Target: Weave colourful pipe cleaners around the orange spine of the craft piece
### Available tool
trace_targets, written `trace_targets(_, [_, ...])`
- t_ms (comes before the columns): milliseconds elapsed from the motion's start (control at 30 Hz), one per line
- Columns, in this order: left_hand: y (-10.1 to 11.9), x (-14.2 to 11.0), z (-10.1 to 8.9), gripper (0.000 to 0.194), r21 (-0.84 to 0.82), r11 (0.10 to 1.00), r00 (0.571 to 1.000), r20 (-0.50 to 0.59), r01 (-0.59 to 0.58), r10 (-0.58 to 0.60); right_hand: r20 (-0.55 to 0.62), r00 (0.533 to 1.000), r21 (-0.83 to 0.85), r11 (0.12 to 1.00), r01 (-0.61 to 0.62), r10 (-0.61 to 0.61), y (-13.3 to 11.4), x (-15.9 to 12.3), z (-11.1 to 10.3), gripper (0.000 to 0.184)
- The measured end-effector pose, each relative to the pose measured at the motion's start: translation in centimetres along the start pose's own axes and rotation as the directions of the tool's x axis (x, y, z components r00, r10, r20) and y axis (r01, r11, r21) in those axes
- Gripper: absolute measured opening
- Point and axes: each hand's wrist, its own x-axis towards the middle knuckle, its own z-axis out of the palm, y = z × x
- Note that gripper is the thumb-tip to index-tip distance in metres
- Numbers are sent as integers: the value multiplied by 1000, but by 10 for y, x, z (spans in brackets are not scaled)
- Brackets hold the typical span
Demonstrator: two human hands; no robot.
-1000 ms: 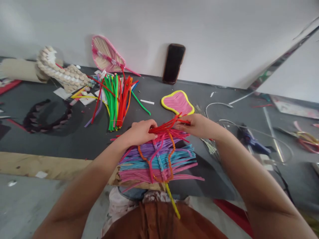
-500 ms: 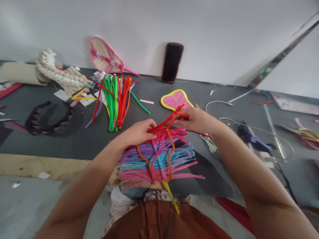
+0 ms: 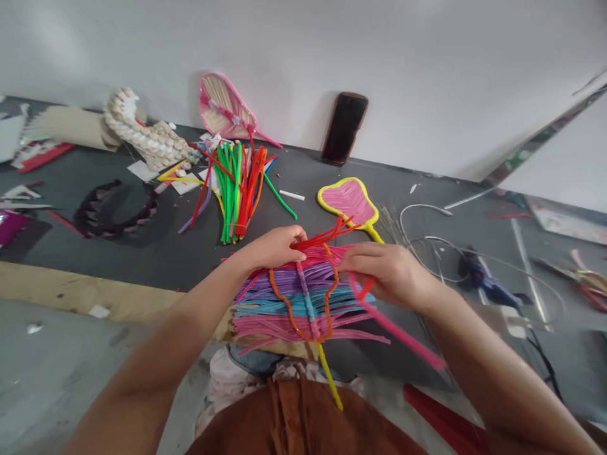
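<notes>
Rows of purple, blue and pink pipe cleaners [image 3: 265, 308] lie at the table's front edge, joined down the middle by a wrapped spine. A bent orange pipe cleaner [image 3: 287, 308] forms an outline over them, and a yellow stem [image 3: 329, 377] sticks out towards me. At the far end, my left hand [image 3: 275, 245] pinches the red pipe cleaners [image 3: 325, 237] beside the spine. My right hand [image 3: 391, 275] is closed at the right side, holding a loose pink pipe cleaner [image 3: 403, 333] that trails down to the right. A short red end also shows under its fingers.
Behind lie a bundle of green and red pipe cleaners [image 3: 232, 196], a pink fan with yellow rim [image 3: 348, 201] and a leaf-shaped fan [image 3: 227, 107]. A phone [image 3: 344, 128] leans on the wall. Wire [image 3: 403, 221], a glue gun [image 3: 493, 278] and scissors [image 3: 588, 281] are right.
My right hand has let go of the raised red pipe cleaners and come nearer me. The pink pipe cleaner that lay across the rows is now in it. My left hand keeps its pinch.
</notes>
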Motion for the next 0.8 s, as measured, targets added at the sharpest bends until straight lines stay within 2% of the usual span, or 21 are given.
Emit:
trace_targets(67, [2, 1, 0, 29, 8, 1000, 1000, 4, -2, 2, -112, 992, 202, 979, -37, 61, 9, -9, -12, 19])
trace_targets(167, [6, 4, 0, 29, 12, 1000, 1000, 7, 0, 0, -120, 970, 352, 922, -159, 213, 17, -15, -17, 17])
trace_targets(233, [6, 6, 0, 30, 0, 1000, 1000, 21, 6, -6, -84, 949, 365, 895, -255, 304, 19, -15, -15, 21])
trace_targets(300, [6, 6, 1, 31, -11, 1000, 1000, 31, 5, -4, -102, 915, 340, 878, -336, 390, 20, -14, -13, 23])
trace_targets(367, [6, 5, 0, 31, -9, 1000, 1000, 19, -4, 4, -152, 882, 310, 869, -385, 445, 21, -14, -12, 23])
trace_targets(433, [5, 4, 0, 31, -7, 1000, 1000, 4, -9, 9, -167, 871, 298, 866, -401, 461, 20, -13, -12, 22])
trace_targets(533, [6, 2, -2, 32, 3, 1000, 1000, -1, -6, 6, -123, 908, 295, 888, -352, 401, 17, -9, -10, 22])
trace_targets(667, [9, 3, -3, 32, 44, 999, 1000, -1, -13, 13, -43, 985, 232, 960, -155, 169, 10, 9, 2, 25])
trace_targets(733, [12, 3, -3, 31, 58, 998, 1000, -9, -17, 18, 17, 997, 210, 975, -77, 75, 6, 20, 8, 25])
trace_targets(800, [16, 3, -1, 31, 78, 997, 1000, -17, -23, 25, 51, 998, 276, 960, -50, 38, 0, 30, 10, 24])
